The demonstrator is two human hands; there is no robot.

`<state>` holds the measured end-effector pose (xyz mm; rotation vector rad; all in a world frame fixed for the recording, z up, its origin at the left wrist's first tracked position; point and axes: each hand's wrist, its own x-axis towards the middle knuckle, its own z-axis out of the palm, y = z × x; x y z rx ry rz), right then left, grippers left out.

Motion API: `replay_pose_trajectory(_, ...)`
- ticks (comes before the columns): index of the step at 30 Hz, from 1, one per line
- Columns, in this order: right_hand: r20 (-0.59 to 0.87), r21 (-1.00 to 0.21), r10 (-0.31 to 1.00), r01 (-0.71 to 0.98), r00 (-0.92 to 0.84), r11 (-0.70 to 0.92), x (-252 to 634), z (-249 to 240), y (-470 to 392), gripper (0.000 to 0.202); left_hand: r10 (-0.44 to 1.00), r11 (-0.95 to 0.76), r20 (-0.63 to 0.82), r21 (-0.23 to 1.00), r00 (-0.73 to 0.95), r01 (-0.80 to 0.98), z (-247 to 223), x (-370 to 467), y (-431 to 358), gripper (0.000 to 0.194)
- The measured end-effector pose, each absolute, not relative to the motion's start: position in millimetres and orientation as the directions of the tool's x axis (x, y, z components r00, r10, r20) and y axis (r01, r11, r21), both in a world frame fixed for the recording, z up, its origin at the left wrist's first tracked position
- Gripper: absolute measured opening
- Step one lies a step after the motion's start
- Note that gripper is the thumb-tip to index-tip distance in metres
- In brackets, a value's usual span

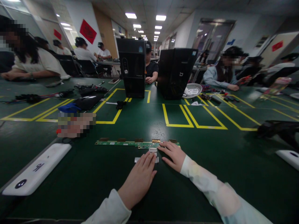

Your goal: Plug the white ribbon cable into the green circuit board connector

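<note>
At lower centre, both flat hands point(141, 177) point(173, 154), fingers slightly spread, touch the long green circuit strip point(114, 143) and silvery piece point(137, 160).

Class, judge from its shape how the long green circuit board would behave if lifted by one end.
The circuit board looks long and thin, so it would probably feel light and may flex somewhat. The exposed copper-coloured tabs along its far edge look delicate and could crease.
</note>
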<state>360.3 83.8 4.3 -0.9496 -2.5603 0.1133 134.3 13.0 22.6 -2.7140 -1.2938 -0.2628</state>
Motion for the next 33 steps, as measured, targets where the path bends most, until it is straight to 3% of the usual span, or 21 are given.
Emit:
replay_pose_trajectory(12,0.343,-0.213,0.641,0.608,-0.687,0.765,361.0,3.9,84.0,0.044,0.8,-0.592,0.116,-0.009,0.588,0.806,32.1,138.1,12.3,0.052)
replay_pose_trajectory(23,0.345,-0.215,0.645,0.612,-0.681,0.761,360.6,3.9,84.1,0.044,0.836,-0.547,0.054,0.127,0.545,0.827,41.1,136.8,8.0,0.069)
replay_pose_trajectory(33,0.332,-0.212,0.655,0.623,-0.679,0.753,360.6,4.5,83.0,0.044,0.855,-0.515,0.054,0.197,0.516,0.834,42.4,138.1,9.0,0.069)
